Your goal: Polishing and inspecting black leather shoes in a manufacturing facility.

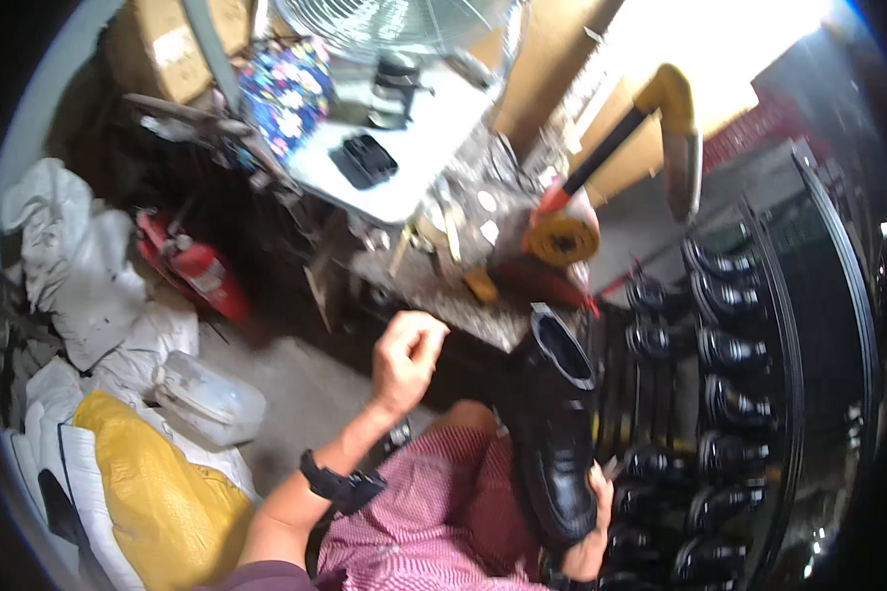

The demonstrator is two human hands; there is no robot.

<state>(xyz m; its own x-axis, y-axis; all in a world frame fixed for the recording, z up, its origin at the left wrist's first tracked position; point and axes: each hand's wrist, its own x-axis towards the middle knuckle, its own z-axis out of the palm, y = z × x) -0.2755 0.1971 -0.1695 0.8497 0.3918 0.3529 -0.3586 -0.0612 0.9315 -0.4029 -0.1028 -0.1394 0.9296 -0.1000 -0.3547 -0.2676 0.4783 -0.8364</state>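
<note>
A black leather ankle boot [552, 424] is in front of me over my right thigh, its grey-lined opening away from me and its toe towards me. My right hand [597, 507] grips the boot along the right side of its toe; part of that hand is hidden behind it. To the left of the boot, my left hand [407, 360] is raised with its fingers curled and pressed together, apart from the boot. Whatever those fingers may hold is too small or hidden to make out.
Racks of black shoes [734, 350] stand close on the right. Ahead are a cluttered bench [473, 320], a yellow-and-black post [611, 148], and a white table [414, 182] bearing a fan [384, 25]. At left are a fire extinguisher [202, 271], a plastic tub [212, 399] and a yellow sack [158, 492].
</note>
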